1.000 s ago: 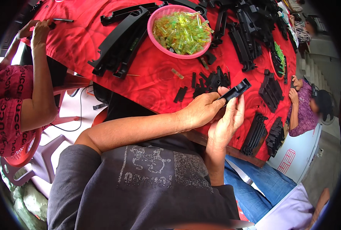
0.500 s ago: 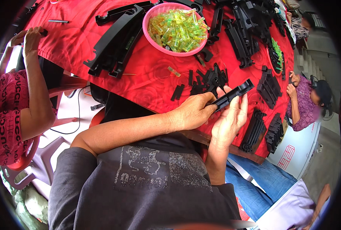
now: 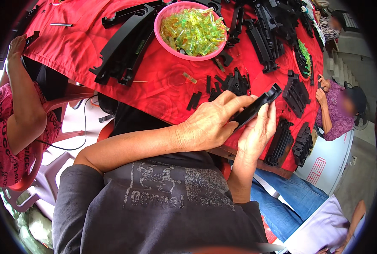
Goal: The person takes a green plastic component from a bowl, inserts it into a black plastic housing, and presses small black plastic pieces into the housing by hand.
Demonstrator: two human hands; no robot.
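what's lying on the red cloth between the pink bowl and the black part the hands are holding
In the head view, a heap of small black plastic pieces and one loose yellow-green clip lie between the pink bowl and the held black part.

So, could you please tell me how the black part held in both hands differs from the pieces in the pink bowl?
The held part is opaque black, while the bowl pieces are see-through yellow-green. The held part is one long bar, far longer than any of the short bowl pieces. It is lifted off the cloth in the grip of the left hand and right hand; the pieces lie heaped in the pink bowl. Both look like moulded plastic.
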